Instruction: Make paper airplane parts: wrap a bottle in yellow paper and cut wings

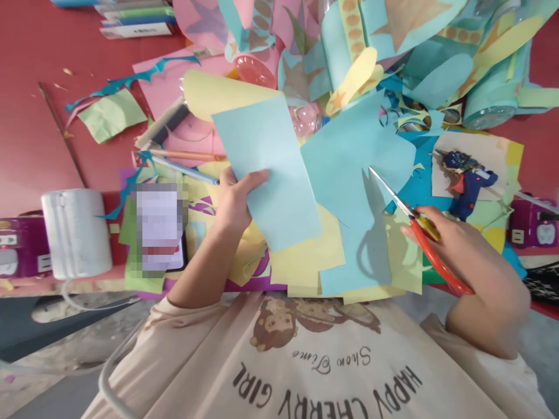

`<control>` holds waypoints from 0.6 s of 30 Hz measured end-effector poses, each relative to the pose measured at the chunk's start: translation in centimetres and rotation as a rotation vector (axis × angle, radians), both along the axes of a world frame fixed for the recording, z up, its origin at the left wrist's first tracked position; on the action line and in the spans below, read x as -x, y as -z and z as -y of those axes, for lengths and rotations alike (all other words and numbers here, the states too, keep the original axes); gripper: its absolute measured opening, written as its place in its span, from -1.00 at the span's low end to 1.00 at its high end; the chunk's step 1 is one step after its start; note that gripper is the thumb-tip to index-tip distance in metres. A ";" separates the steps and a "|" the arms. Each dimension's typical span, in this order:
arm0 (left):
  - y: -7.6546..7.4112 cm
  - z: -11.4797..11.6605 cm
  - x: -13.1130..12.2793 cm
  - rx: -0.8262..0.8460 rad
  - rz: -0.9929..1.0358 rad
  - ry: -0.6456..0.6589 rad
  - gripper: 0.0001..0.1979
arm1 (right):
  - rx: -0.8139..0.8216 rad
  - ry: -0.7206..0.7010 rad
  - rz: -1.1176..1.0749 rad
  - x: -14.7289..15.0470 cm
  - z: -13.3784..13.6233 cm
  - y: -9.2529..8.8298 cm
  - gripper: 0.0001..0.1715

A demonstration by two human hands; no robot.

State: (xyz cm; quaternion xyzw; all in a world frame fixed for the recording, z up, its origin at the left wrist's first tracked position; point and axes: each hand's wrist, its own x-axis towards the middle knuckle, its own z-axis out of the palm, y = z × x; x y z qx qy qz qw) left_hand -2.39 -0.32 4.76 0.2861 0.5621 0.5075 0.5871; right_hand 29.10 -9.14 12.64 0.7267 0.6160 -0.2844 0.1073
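Two hands are occupied — a pale blue sheet [271, 169] is pinched by the left hand [233, 201]; at its three o'clock, red-handled scissors [419, 233] are gripped by the right hand [454, 244].

Bright, even daylight, soft shadows on the paper, wide-angle stretching and slight blur at the edges

A pixelated patch [158, 228] at left blanks out the object beneath it; its identity cannot be told. The left hand [233, 201] shows only a thumb over the pale blue sheet [271, 174]; its fingers lie hidden behind the paper. The right hand [441, 241] covers the handles of the orange scissors [419, 233]. The paper lanterns [489, 87] at far right are cut off by the top edge. The purple box [17, 247] is cropped by the left edge.
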 end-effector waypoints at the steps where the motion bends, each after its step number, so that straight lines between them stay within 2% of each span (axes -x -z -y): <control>1: 0.1 0.0 0.0 0.005 -0.006 0.010 -0.76 | -0.031 -0.014 0.008 0.0 0.1 -0.1 -0.61; 4: 0.2 0.0 0.1 0.030 -0.032 0.036 -0.75 | -0.170 -0.073 0.053 -0.1 -0.2 0.9 -0.54; 8: 0.4 0.0 0.1 0.105 -0.054 0.005 -0.72 | -0.380 -0.193 0.062 -0.2 -1.6 3.6 -0.58; 11: 0.5 -0.1 0.2 0.173 -0.083 -0.012 -0.75 | -0.411 -0.220 0.110 -0.3 -2.4 5.1 -0.60; 13: 0.7 -0.1 0.3 0.161 -0.090 0.025 -0.78 | -0.397 -0.188 0.117 -0.6 -2.5 5.6 -0.60; 15: 0.8 -0.2 0.2 0.109 -0.089 0.093 -0.79 | -0.383 -0.171 0.103 -0.8 -2.3 5.7 -0.58; 18: 0.8 -0.3 0.0 0.053 -0.091 0.208 -0.76 | -0.409 -0.226 0.099 -1.2 -1.7 5.1 -0.52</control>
